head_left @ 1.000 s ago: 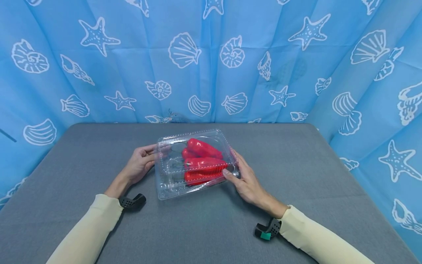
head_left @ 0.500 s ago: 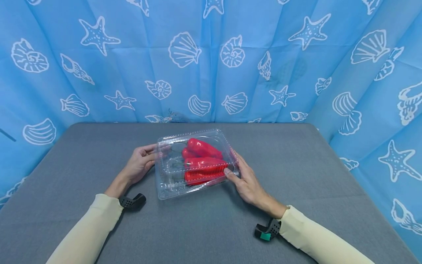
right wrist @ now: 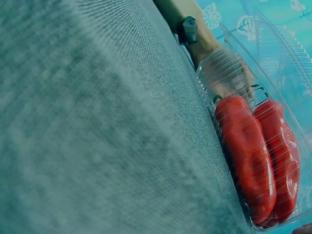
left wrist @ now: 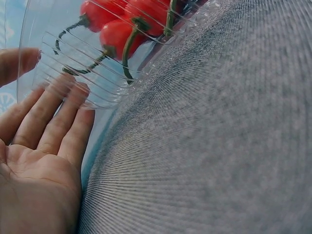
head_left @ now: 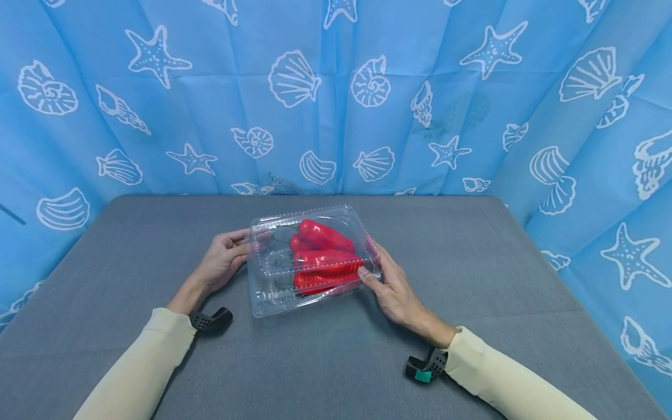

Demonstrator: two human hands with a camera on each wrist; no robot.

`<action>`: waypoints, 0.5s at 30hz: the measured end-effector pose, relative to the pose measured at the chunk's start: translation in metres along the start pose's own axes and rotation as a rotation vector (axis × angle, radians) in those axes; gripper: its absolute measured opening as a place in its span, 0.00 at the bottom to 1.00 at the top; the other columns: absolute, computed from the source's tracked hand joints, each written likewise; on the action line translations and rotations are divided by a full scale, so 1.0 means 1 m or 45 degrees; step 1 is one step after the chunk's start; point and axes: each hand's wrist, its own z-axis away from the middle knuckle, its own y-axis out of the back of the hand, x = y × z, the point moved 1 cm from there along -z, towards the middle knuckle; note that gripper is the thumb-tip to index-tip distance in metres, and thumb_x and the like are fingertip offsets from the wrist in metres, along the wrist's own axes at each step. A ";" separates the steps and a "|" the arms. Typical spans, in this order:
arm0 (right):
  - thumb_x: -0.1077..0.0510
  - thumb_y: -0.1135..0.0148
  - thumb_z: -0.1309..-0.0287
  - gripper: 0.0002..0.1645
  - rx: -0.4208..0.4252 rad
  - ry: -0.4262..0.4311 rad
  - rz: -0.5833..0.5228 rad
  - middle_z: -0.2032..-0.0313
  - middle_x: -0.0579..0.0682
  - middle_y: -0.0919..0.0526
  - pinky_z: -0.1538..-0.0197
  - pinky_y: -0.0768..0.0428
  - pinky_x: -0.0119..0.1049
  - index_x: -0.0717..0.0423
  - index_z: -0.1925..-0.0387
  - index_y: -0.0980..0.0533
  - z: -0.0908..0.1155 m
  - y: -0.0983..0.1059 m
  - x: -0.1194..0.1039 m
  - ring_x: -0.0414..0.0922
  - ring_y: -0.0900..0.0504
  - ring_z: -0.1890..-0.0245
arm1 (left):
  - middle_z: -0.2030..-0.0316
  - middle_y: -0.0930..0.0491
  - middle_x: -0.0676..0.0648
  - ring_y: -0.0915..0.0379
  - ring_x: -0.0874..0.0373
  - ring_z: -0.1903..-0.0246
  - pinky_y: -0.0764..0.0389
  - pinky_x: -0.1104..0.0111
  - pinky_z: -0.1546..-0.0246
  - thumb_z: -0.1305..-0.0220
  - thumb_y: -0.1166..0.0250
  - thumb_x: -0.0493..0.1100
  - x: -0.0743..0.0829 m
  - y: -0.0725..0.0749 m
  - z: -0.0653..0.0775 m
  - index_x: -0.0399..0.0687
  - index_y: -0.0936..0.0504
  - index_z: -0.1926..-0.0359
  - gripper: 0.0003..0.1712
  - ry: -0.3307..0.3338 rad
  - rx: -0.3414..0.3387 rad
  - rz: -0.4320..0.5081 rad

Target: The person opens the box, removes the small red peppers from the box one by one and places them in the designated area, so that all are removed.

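A clear plastic clamshell container (head_left: pixel 283 303) with its lid down stands askew near the table's middle. Through the plastic show several red peppers (head_left: pixel 331 259), their green stems (left wrist: pixel 129 51) toward the left end. My right hand (head_left: pixel 399 294) grips the container's right end, thumb on the near side and fingers reaching behind. At the opposite end, my left hand (head_left: pixel 220 262) has its straight fingers against the plastic. In the left wrist view those fingers (left wrist: pixel 61 117) reach up to the container's side, partly seen through it. The right wrist view shows long peppers (right wrist: pixel 246 156) lying side by side inside.
A grey cloth-covered table (head_left: pixel 325 373) spreads under the container and both arms. Behind and to the right hangs a blue curtain (head_left: pixel 325 134) with white shells and starfish. Black bands (head_left: pixel 210 321) are strapped on both wrists.
My right thumb has slid very slightly to the right along the container's near side. The container, peppers and left hand look the same.
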 end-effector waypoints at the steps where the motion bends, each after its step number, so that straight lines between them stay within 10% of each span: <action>1: 0.62 0.43 0.29 0.41 -0.002 0.000 0.000 0.25 0.64 0.42 0.25 0.45 0.56 0.65 0.23 0.48 0.000 0.000 -0.001 0.58 0.42 0.25 | 0.45 0.16 0.46 0.19 0.53 0.46 0.21 0.62 0.42 0.29 0.42 0.28 0.000 0.000 0.000 0.24 0.32 0.33 0.25 -0.002 0.000 0.001; 15: 0.62 0.45 0.28 0.39 -0.012 0.034 0.025 0.25 0.64 0.42 0.23 0.46 0.47 0.66 0.23 0.48 0.000 0.002 -0.002 0.56 0.43 0.24 | 0.44 0.16 0.46 0.19 0.54 0.46 0.21 0.63 0.42 0.28 0.43 0.28 0.000 0.000 0.000 0.19 0.40 0.31 0.29 0.004 0.002 -0.008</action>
